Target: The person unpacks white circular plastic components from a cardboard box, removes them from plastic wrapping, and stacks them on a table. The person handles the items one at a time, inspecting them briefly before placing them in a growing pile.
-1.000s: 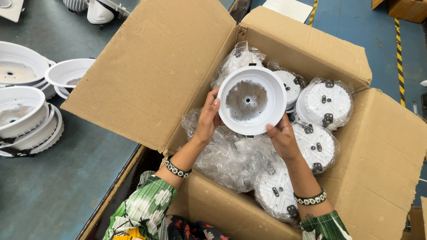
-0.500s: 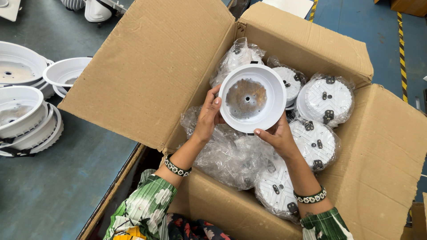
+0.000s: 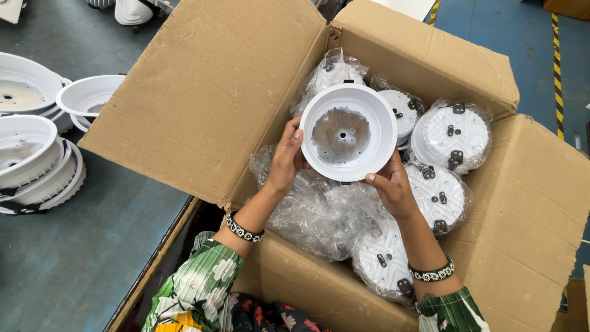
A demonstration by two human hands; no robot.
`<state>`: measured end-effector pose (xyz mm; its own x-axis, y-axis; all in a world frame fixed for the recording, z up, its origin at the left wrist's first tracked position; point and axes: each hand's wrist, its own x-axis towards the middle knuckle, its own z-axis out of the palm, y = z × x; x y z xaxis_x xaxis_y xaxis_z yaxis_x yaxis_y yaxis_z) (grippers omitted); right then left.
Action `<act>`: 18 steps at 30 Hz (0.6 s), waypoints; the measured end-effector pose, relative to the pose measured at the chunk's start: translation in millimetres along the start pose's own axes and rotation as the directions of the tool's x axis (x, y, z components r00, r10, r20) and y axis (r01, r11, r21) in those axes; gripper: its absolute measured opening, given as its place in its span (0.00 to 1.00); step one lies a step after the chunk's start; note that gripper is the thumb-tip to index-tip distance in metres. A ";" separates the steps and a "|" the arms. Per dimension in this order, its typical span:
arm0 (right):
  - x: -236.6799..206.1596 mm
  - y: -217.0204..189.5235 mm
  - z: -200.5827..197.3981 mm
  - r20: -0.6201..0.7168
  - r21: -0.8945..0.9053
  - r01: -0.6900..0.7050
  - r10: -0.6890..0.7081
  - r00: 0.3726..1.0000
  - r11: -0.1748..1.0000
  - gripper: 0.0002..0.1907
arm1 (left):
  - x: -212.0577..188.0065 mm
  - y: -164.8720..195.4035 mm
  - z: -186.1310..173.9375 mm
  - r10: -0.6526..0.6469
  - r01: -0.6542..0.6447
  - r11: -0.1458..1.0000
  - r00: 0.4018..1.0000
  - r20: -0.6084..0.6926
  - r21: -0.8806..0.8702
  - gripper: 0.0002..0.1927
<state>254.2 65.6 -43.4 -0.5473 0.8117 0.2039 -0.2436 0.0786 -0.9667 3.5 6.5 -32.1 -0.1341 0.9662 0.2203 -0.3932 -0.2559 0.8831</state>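
The left hand (image 3: 284, 161) grips the left rim of a white round lamp housing (image 3: 348, 132), fingers curled partway around the edge, thumb on the rim. The right hand (image 3: 393, 187) supports the lower right rim, fingertips (image 3: 370, 178) pressed against it. The housing is held open side up, above an open cardboard box (image 3: 215, 104) filled with plastic-bagged white housings (image 3: 452, 132). More unbagged housings (image 3: 27, 147) are stacked on the grey-green table (image 3: 80, 252) at left. The floor (image 3: 491, 31) is blue.
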 end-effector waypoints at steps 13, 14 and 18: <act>-1.7 7.8 2.1 -0.035 -0.024 0.091 -0.092 0.995 0.996 0.45 | -5.2 -9.5 8.4 0.246 -0.333 0.887 0.927 0.282 0.321 0.74; -2.0 9.3 -0.2 -0.037 -0.017 0.098 -0.099 0.994 0.995 0.44 | -5.1 -10.9 7.2 0.238 -0.333 0.885 0.924 0.298 0.325 0.73; -3.8 14.0 -8.6 -0.055 0.006 0.126 -0.125 0.991 0.992 0.41 | -5.2 -15.7 2.5 0.204 -0.354 0.845 0.907 0.369 0.400 0.74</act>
<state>259.8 68.6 -59.1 -0.4678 0.8259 0.3148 -0.3156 0.1766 -0.9323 12.7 5.5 -46.1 0.1339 0.8354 0.5331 0.0792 -0.5452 0.8345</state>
